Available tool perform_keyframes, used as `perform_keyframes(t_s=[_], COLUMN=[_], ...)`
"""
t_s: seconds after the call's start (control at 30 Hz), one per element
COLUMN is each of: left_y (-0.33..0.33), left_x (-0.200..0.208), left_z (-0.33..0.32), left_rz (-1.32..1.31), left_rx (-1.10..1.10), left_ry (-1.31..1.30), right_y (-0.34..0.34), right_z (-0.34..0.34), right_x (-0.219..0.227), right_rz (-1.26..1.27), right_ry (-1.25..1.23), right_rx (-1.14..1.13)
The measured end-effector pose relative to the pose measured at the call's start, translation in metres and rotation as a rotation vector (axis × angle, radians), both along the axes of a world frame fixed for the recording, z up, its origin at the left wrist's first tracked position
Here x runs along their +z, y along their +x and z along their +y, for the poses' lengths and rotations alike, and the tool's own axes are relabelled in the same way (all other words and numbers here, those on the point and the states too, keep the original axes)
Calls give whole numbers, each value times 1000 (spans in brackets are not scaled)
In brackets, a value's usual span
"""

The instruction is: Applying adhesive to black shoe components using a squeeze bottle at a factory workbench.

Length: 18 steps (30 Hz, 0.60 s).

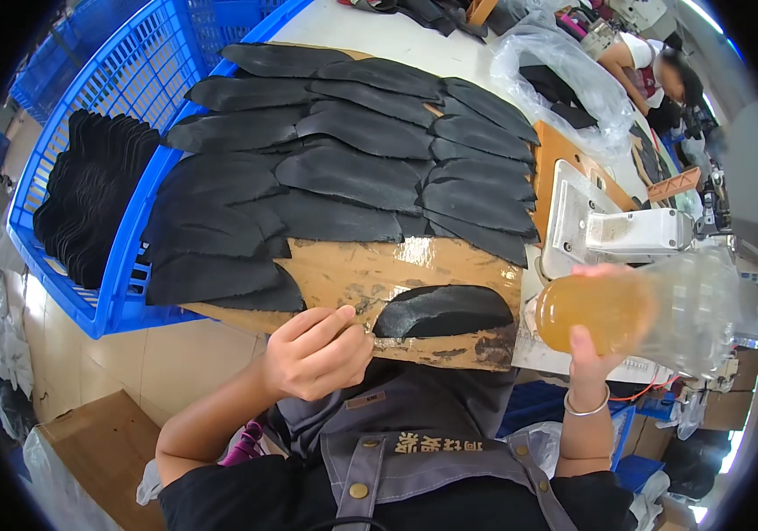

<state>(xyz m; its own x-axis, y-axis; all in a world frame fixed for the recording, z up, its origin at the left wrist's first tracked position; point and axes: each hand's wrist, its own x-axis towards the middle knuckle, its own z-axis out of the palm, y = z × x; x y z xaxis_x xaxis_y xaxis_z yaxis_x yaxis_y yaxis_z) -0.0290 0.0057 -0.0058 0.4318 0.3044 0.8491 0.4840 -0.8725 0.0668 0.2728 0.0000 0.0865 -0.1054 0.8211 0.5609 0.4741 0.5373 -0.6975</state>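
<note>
In my right hand [600, 354] is a clear plastic bottle [587, 310] part filled with amber liquid, tipped on its side, with the fingers wrapped round it. My left hand [321, 354] is closed over the near edge of a brown cardboard sheet [335, 270], thumb and fingertips pressed together. Whatever it may pinch is hidden. Just right of those fingertips a single curved black piece [445, 311] lies on the cardboard, its surface partly shiny. Farther back, overlapping rows of similar black pieces [352, 173] cover the sheet.
At the left stands a blue plastic crate [109, 305] with a stack of black pieces [96, 195] in it. A white machine [635, 230] sits beyond the bottle. Clear plastic bags [556, 62] lie on the white table at the back. Another person [644, 71] works at the far right.
</note>
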Motion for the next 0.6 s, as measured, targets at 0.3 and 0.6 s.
perform_keyframes(t_s=[0.3,0.6], left_y=[-13,-10], left_x=[-13,-6], left_z=[0,-11], left_rz=[45,175], left_rx=[-117,26], left_ry=[-216,-209], right_y=[-103,-58], right_z=[11,-5], right_x=[16,32], right_rz=[43,-106], right_ry=[-212,-167], right_rx=[362,155])
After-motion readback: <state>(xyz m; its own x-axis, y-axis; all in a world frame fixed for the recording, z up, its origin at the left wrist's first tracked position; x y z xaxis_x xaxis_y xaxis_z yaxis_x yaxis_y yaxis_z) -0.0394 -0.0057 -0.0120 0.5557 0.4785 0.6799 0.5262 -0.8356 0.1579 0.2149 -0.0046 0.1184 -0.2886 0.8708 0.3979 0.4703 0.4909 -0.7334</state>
